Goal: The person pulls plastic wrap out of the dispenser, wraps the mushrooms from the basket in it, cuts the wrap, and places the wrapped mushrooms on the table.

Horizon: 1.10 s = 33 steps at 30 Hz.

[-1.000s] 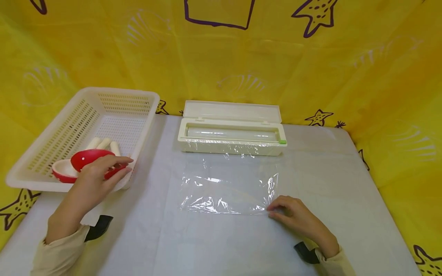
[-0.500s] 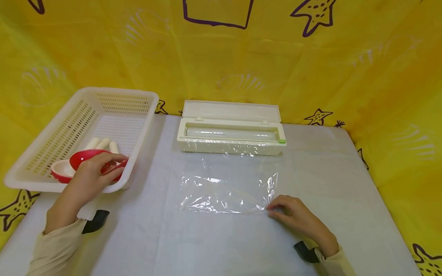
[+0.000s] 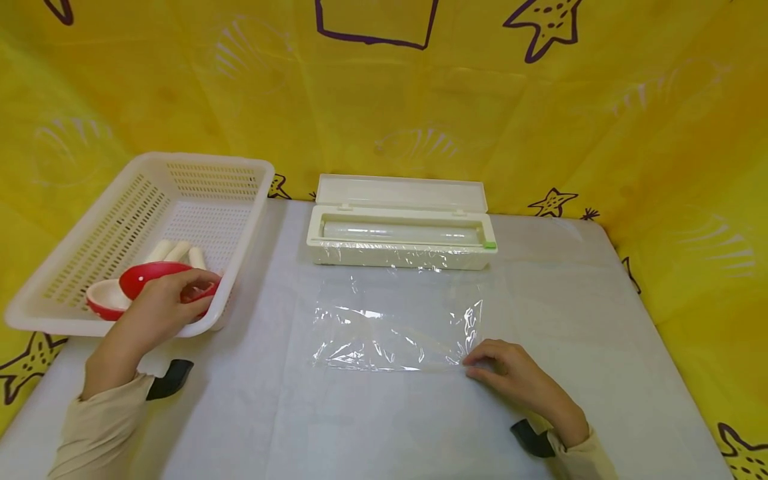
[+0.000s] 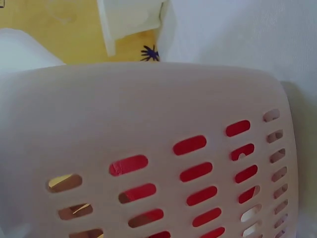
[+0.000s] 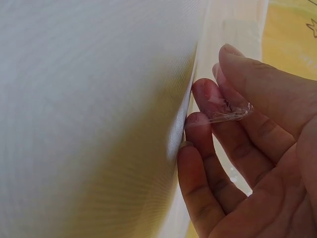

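My left hand (image 3: 153,303) reaches over the near rim of a white plastic basket (image 3: 261,193), its fingers bent around part of a red bowl (image 3: 207,291). Whether they grip it is hidden. Beside it are more red bowls (image 3: 150,272) with white insides. Only the basket's slotted wall (image 4: 148,104) shows in the left wrist view, with red behind the slots. My right hand (image 3: 516,377) holds the near right corner of a clear sheet of cling film (image 3: 390,327). In the right wrist view the film's edge (image 5: 225,118) crosses the fingers. The sheet runs back to a cream dispenser box (image 3: 399,257).
The dispenser's lid (image 3: 402,193) stands raised, with a film roll (image 3: 399,232) inside and a green slider (image 3: 489,245) at its right end. Several white stick-like pieces (image 3: 177,252) lie in the basket. A yellow patterned cloth (image 3: 384,100) hangs behind the white-covered table (image 3: 570,287).
My left hand has lowered a little to the left, into the basket's near right corner, around a red bowl. The right hand and the film have stayed almost still.
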### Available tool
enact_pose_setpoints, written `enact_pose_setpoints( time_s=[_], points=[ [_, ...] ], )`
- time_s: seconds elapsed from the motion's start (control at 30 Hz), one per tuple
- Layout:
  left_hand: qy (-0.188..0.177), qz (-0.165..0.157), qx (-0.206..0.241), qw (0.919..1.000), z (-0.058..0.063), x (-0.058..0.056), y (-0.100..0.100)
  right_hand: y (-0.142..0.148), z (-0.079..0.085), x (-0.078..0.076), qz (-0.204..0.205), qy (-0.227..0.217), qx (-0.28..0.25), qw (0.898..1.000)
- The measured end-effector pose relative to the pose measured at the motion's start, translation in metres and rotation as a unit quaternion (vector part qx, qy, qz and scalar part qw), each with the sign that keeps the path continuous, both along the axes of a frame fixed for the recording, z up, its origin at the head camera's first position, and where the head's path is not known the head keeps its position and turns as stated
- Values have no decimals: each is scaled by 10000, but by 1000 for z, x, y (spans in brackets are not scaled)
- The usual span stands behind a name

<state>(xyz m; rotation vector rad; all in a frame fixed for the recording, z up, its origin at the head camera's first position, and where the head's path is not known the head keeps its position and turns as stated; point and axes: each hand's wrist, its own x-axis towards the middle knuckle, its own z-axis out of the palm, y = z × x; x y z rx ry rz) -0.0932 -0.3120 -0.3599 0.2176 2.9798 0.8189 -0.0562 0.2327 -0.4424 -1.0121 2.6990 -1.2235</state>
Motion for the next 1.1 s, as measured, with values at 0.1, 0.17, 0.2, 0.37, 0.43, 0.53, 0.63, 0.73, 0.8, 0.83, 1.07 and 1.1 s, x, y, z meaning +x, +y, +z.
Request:
enact_pose_setpoints(
  time_s=[0.1,0.17,0.2,0.37,0.43,0.53,0.63,0.73,0.8,0.83,1.07,1.1],
  points=[
    [-149,138,-38,9998,1,-1,1,0,0,0,-7,7,-8,10000],
    [-190,245,-44,9995,1,0,3,0,0,0,-11,2,-23,10000],
    [-193,295,-59,9994,1,0,3,0,0,0,-11,11,-31,10000],
    [20,436,-60,9990,2,2,6,1,0,0,-7,18,-57,10000],
    [203,494,-42,9986,3,5,7,1,0,0,-8,9,-61,10000],
    [607,588,-1,9964,6,9,10,1,-1,0,-18,-15,-56,10000],
    [1106,598,-9,9921,10,13,12,1,-1,0,-23,-36,-43,10000],
    [1577,548,19,9860,14,15,15,1,-1,0,-18,-76,-54,10000],
    [1859,530,30,9811,16,17,17,1,-1,0,-13,-56,-58,10000],
    [1989,521,52,9786,17,18,19,0,-1,0,-10,-42,-59,10000],
    [2669,532,145,9622,24,23,27,0,-1,-1,2,-55,-44,10000],
    [2757,540,154,9596,25,24,28,1,-1,-1,-4,-102,-39,9999]
  ],
)
